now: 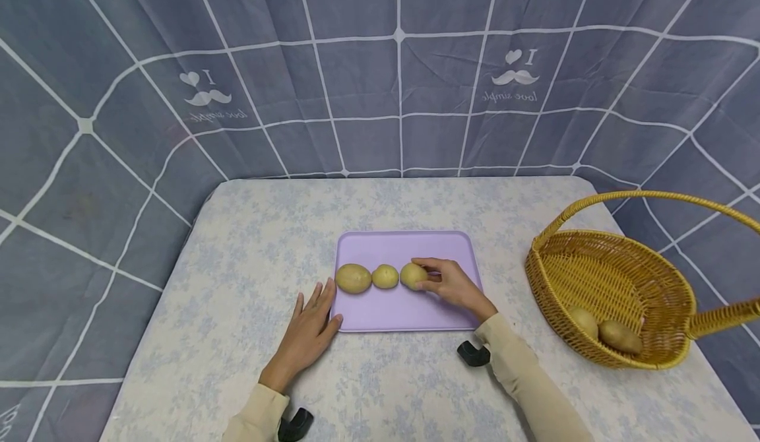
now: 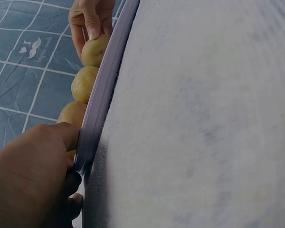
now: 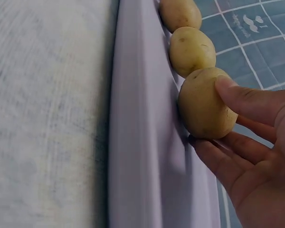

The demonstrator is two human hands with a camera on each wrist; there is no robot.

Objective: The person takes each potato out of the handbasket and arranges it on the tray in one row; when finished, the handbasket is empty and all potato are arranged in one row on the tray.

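Observation:
Three potatoes lie in a row on a lilac tray [image 1: 404, 313]. The largest potato [image 1: 353, 278] is at the left end, by the tray's rim, and a smaller potato [image 1: 385, 276] sits in the middle. My right hand [image 1: 448, 285] pinches the right-hand potato [image 3: 206, 104] between thumb and fingers, low over the tray. My left hand [image 1: 311, 328] lies at the tray's left edge, fingers extended, fingertips beside the largest potato. In the left wrist view, the left thumb partly hides that potato.
A yellow woven basket [image 1: 540, 290] with a tall handle stands to the right, holding a pale potato [image 1: 583, 322] and a browner potato [image 1: 620, 337]. A blue-and-white patterned cloth [image 1: 285, 231] covers the table. Grey-blue curtains [image 1: 356, 79] with white lines hang behind it.

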